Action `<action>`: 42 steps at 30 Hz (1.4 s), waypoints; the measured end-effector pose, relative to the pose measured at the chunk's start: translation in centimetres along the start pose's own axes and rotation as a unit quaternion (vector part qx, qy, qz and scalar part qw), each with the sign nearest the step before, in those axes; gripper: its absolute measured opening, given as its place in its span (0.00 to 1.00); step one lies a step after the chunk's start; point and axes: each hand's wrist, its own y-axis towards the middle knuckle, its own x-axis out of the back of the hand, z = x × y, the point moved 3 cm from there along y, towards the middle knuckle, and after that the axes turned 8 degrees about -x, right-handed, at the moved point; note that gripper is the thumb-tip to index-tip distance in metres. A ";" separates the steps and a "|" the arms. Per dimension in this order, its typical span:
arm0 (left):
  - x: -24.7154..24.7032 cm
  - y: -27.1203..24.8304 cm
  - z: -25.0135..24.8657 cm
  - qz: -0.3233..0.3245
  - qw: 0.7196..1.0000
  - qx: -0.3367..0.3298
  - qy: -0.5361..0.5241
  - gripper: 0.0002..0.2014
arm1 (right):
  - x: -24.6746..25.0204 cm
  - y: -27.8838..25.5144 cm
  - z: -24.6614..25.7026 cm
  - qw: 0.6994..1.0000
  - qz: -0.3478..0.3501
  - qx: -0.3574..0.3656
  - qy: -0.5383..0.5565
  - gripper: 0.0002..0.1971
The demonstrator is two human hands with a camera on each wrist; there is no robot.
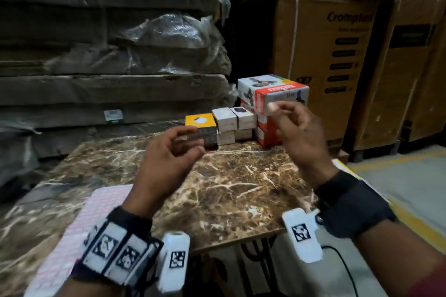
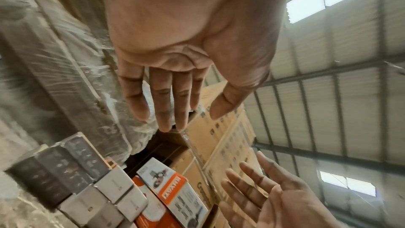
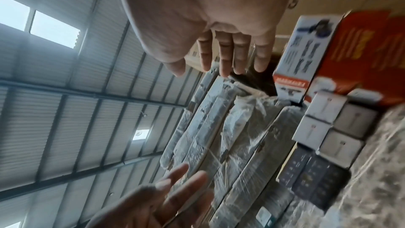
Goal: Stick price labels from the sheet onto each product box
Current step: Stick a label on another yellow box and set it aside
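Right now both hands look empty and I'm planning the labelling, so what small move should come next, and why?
Probably lower the left hand back to the pink label sheet at the table's near left corner and peel one label. Both it and the right hand hover open holding nothing, and the product boxes wait at the far edge.

Two hands, left [image 1: 166,164] and right [image 1: 299,137]. One label sheet [image 1: 79,231] on one tabletop [image 1: 229,190]. Four white boxes [image 1: 224,116], stacked two on two. One yellow-topped box [image 1: 200,120] on dark boxes [image 1: 207,136], number unclear. Red-and-white boxes [image 1: 280,94]: at least two
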 end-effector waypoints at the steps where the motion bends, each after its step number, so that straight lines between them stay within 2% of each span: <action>1: 0.7 1.4 0.2 -0.015 1.000 0.017 -0.019 0.17 | -1.9 1.3 0.2 1.000 0.013 -0.008 -0.006 0.15; 2: 1.3 2.8 0.6 -0.027 0.998 0.040 -0.034 0.15 | -3.8 2.7 -0.1 0.999 0.024 -0.021 -0.010 0.17; 5: 2.1 6.6 3.1 -0.041 0.990 0.120 -0.069 0.04 | -8.8 6.6 -2.1 0.995 0.051 -0.081 -0.015 0.33; 6: 2.2 7.7 4.1 -0.042 0.986 0.146 -0.074 0.05 | -10.2 7.7 -2.9 0.993 0.058 -0.104 -0.021 0.36; 8: 2.2 9.7 6.0 -0.049 0.977 0.189 -0.084 0.16 | -12.4 9.6 -4.6 0.985 0.066 -0.158 -0.031 0.34; 10: 2.1 11.3 7.7 -0.057 0.971 0.215 -0.088 0.21 | -14.0 11.1 -6.4 0.977 0.069 -0.195 -0.043 0.27; 11: 1.9 12.1 8.5 -0.058 0.969 0.224 -0.086 0.22 | -14.8 11.7 -7.2 0.974 0.069 -0.211 -0.047 0.27; 14: 1.1 14.3 10.5 -0.049 0.968 0.235 -0.070 0.32 | -16.5 13.6 -9.7 0.963 0.049 -0.256 -0.063 0.40; 18: -0.1 16.2 12.5 -0.013 0.963 0.265 -0.058 0.50 | -17.8 15.0 -11.2 0.960 0.030 -0.275 -0.037 0.39; 21: -1.0 16.9 13.4 0.010 0.960 0.269 -0.072 0.54 | -18.2 15.6 -12.1 0.955 0.022 -0.292 -0.035 0.45; 23: -1.4 17.2 13.6 0.008 0.962 0.260 -0.084 0.49 | -18.4 15.8 -12.5 0.955 0.013 -0.293 -0.046 0.51; 25: -1.5 17.0 13.4 0.004 0.960 0.258 -0.105 0.42 | -18.4 16.0 -13.0 0.958 0.010 -0.281 -0.058 0.53; 26: -1.4 16.9 13.4 0.007 0.959 0.251 -0.129 0.39 | -18.3 15.9 -13.1 0.962 0.012 -0.268 -0.058 0.49; 29: -0.4 16.6 12.9 0.019 0.965 0.204 -0.166 0.36 | -18.0 14.8 -12.4 0.975 0.035 -0.214 -0.050 0.31; 30: -0.1 16.1 12.1 0.015 0.967 0.190 -0.169 0.37 | -17.6 14.3 -12.3 0.979 0.045 -0.194 -0.051 0.23; 31: 0.1 15.6 11.2 0.014 0.968 0.179 -0.177 0.38 | -17.0 13.8 -12.1 0.983 0.051 -0.166 -0.056 0.19; 33: 0.8 14.4 9.9 0.011 0.970 0.163 -0.182 0.47 | -15.8 12.4 -11.7 0.989 0.058 -0.100 -0.092 0.26; 35: 1.5 12.8 8.6 0.007 0.972 0.153 -0.178 0.48 | -14.9 11.0 -11.0 0.989 0.065 -0.066 -0.111 0.32; 38: 2.0 10.3 6.3 0.008 0.978 0.142 -0.151 0.46 | -13.6 9.1 -9.9 0.988 0.052 -0.006 -0.146 0.30; 42: 2.4 7.5 3.1 -0.013 0.987 0.111 -0.116 0.57 | -11.6 6.6 -7.7 0.977 0.037 0.045 -0.207 0.25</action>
